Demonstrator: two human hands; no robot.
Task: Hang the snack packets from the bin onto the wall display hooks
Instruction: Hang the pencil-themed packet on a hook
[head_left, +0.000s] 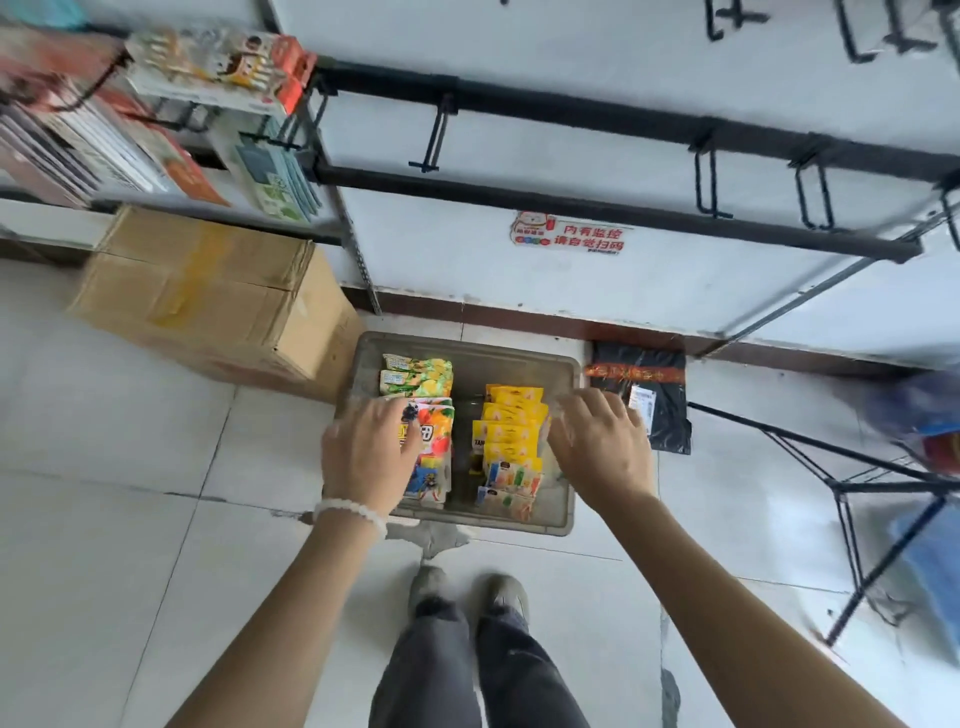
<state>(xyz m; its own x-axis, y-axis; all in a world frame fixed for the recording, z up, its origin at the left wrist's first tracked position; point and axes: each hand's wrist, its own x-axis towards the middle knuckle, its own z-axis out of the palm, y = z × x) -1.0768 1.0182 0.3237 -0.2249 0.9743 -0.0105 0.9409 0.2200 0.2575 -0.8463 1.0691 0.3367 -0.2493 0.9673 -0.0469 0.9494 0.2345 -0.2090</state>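
A grey plastic bin (470, 351) sits on the tiled floor against the wall, holding rows of snack packets. Green-yellow packets (418, 375) lie at its back left, colourful fruit-print packets (434, 447) at its front left, yellow packets (511, 421) on the right. My left hand (366, 449) hovers over the bin's left side, fingers loosely curled, touching the fruit-print packets. My right hand (602, 441) reaches over the bin's right rim with fingers spread, beside the yellow packets. Black wall hooks (434, 137) (709, 179) (813, 195) stick out from rails above, bare.
A cardboard box (208, 291) stands left of the bin. Packets and cards (218, 62) hang on hooks at the upper left. A black parcel bag (644, 395) lies right of the bin. A black wire rack (857, 483) stands at the right. My shoes (467, 592) are just behind the bin.
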